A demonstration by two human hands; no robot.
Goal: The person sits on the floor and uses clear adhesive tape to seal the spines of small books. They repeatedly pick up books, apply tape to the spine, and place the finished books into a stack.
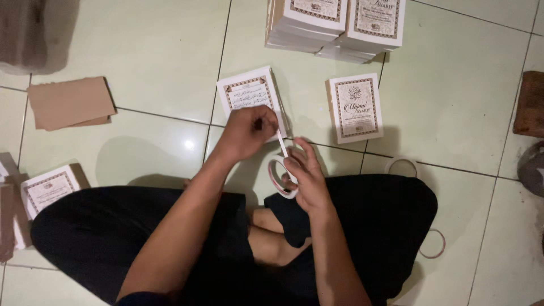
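My right hand (309,173) grips a white roll of tape (277,178) just above my crossed legs. My left hand (246,131) pinches the free end of the tape strip (283,145) and holds it stretched up from the roll. Directly beyond my left hand lies a small white booklet (249,93) with an ornate bordered cover, partly hidden by my fingers. A second booklet of the same kind (356,106) lies to its right on the pale green tiled floor (164,51).
Two stacks of the same booklets (334,25) stand at the top. Brown cardboard sheets (71,103) lie at left, another booklet (48,190) at the far left. Empty tape rings sit at right (389,165) and near my right knee (442,245). A brown object (530,103) lies at the right edge.
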